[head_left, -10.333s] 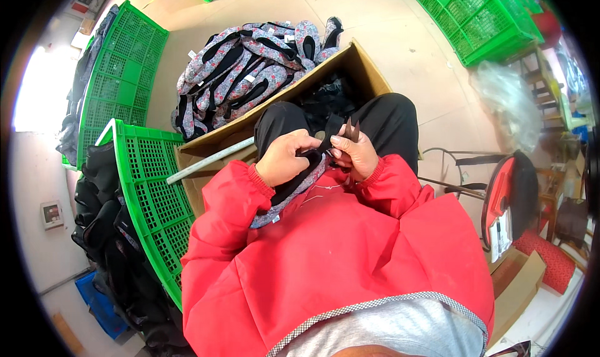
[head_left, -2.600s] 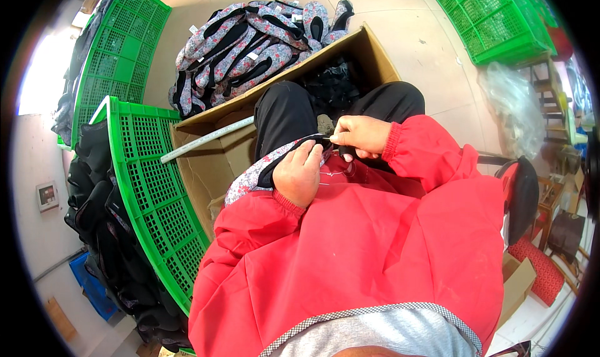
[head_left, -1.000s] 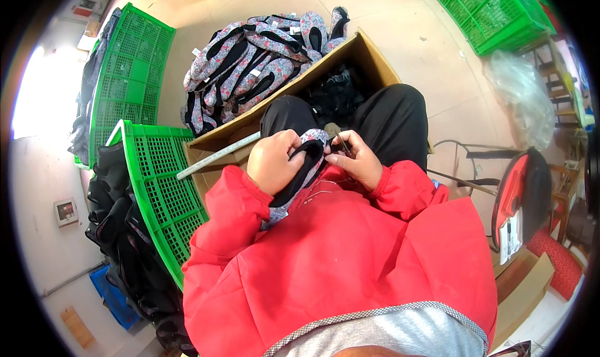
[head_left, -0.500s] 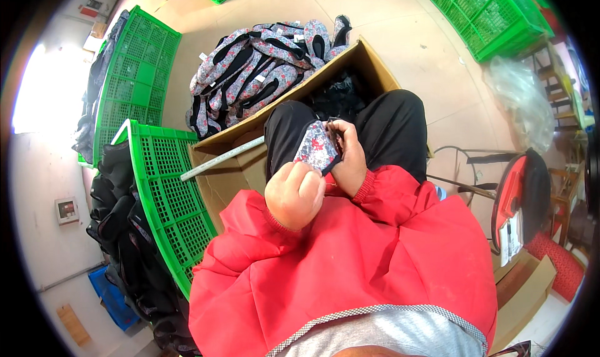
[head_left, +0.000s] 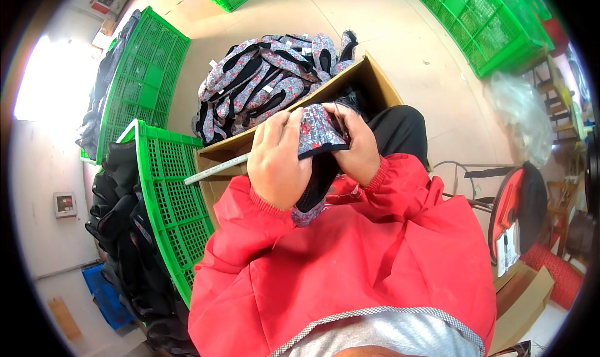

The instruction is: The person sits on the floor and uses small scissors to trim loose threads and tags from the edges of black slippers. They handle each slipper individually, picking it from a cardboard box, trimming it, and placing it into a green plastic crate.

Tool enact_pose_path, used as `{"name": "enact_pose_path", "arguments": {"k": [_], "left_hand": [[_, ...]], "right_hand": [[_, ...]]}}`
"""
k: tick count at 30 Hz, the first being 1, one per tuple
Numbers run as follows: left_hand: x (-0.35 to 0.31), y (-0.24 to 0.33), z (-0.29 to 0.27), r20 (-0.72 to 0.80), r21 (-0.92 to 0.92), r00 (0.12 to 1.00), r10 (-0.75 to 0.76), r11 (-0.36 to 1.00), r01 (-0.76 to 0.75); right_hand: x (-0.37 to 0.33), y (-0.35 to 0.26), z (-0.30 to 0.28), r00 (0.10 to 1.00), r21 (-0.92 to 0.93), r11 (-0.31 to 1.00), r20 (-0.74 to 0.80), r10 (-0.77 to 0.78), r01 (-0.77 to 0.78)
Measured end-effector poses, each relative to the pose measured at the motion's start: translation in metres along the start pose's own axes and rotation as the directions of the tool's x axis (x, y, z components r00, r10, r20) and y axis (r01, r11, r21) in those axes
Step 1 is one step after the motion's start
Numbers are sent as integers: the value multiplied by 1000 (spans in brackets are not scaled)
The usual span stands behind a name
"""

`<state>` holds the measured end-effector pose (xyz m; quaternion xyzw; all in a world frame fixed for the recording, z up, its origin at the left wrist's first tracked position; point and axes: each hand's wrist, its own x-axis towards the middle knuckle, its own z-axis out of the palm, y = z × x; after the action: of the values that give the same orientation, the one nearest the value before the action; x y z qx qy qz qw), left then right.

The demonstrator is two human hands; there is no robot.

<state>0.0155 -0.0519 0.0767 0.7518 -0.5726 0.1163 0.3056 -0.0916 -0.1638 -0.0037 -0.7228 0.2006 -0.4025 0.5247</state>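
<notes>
A floral fabric piece with black edging (head_left: 317, 133) is stretched between my hands, above my lap. It looks like a soft slipper or bootie, but its full shape is partly hidden. My left hand (head_left: 279, 160) grips its left side, fingers closed with their tips behind the cloth. On the other side my right hand (head_left: 359, 147) pinches it between thumb and fingers near the top. Below the edging, a black inner part hangs down with a floral bit at its lower end, against my red jacket.
A pile of similar floral pieces with black patches (head_left: 259, 85) lies on the floor beyond an open cardboard box (head_left: 382, 85) holding dark items. Green crates (head_left: 174, 188) stand at left, black fabric goods (head_left: 128, 232) beside them. A pale rod (head_left: 215, 169) crosses the box's left end.
My left hand has turned from a fist into a wider grip and moved up and left. The fabric piece is spread wider, and its black inner part now shows hanging below.
</notes>
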Motion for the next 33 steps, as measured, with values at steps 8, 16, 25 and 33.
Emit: {"name": "enact_pose_path", "arguments": {"k": [8,16,25,33], "left_hand": [[8,-18,27,81,99,990,117,987,-125],[-12,-32,27,133,-34,976,173,985,-170],[-23,-31,-1,283,-313,958,-40,940,132],[-31,-33,-11,504,-499,853,-137,760,417]], "right_hand": [[14,-6,-15,996,-246,969,85,14,8],[3,2,-19,964,-219,975,263,34,25],[3,-13,-17,858,61,973,486,166,-222],[9,-13,-21,720,237,870,672,175,-433]]}}
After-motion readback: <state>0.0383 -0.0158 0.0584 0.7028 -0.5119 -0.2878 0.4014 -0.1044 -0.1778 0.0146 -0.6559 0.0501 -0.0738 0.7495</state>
